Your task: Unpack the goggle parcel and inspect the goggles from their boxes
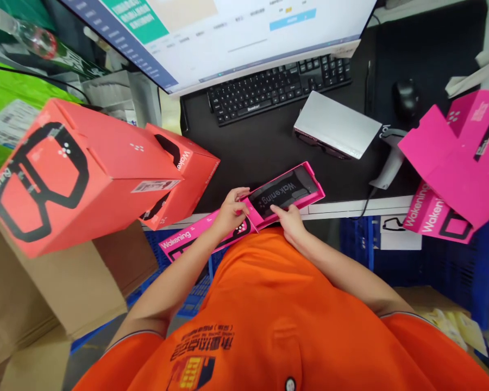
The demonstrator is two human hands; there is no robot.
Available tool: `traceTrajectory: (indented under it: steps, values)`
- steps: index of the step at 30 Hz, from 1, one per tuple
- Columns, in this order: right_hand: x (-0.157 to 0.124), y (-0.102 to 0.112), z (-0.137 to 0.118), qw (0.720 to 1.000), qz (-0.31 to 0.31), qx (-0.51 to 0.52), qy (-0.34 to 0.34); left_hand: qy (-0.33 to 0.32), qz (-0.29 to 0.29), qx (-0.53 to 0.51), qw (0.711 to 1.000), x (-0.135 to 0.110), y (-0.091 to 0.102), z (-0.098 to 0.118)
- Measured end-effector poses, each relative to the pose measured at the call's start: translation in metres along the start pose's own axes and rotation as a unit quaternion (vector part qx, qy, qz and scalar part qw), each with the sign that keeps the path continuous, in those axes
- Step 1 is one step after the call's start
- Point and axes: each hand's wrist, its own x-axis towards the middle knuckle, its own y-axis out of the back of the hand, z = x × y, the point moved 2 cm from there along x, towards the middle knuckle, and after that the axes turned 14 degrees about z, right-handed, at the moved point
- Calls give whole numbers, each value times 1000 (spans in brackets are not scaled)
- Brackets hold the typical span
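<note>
A narrow pink box [317, 191] lies open at the table's front edge, close against my orange shirt. In its tray sits a dark case [283, 190] with grey "Wakening" lettering. The box's pink lid [195, 232], printed with a black goggle outline, is folded out to the left. My left hand [231, 212] has its fingers closed around the lid near the fold. At the tray's near side is my right hand [292, 224], its thumb over the case's edge and its other fingers hidden below the box.
Coral boxes [134, 157] stand at the left, with pink boxes [452, 174] at the right. A silver-white box [338, 124] lies before the keyboard [281, 87]. Beside it are a barcode scanner [391, 160] and a mouse [406, 99]. A monitor [228, 38] stands behind. Blue crates [356, 244] are below.
</note>
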Motion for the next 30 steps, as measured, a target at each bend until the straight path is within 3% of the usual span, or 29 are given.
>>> traceTrajectory:
  steps: [8,11,12,14,16,18,20,22,24,27,28,30]
  values:
    - [18,24,-6,996,44,-57,55,-2,-6,18,1000,-1,0,-2]
    - [26,34,-11,972,51,-180,145,-14,-7,23,1000,-1,1,-1]
    - [28,36,-14,941,48,-269,199,-18,-7,25,999,-1,1,-1]
    - [28,36,-21,836,33,-460,298,-26,-9,31,999,-1,0,0]
    - [23,33,-29,741,5,-578,341,-31,-13,32,999,-1,0,1]
    - [13,33,-40,704,-30,-616,352,-36,-15,25,999,0,0,2]
    - [3,41,-54,716,-59,-598,355,-37,-16,23,999,0,0,3]
    - [-1,61,-72,767,-59,-528,360,-36,-18,43,998,-1,-1,3]
    - [6,96,-92,832,-26,-421,361,-47,-12,68,996,-2,-3,2]
    - [30,173,-124,915,120,-206,326,-63,-16,109,992,-5,-9,1]
    - [39,202,-133,925,184,-129,306,-71,-18,124,990,-7,-12,2]
    - [51,260,-148,908,312,-3,280,-91,-22,148,985,-10,-15,3]
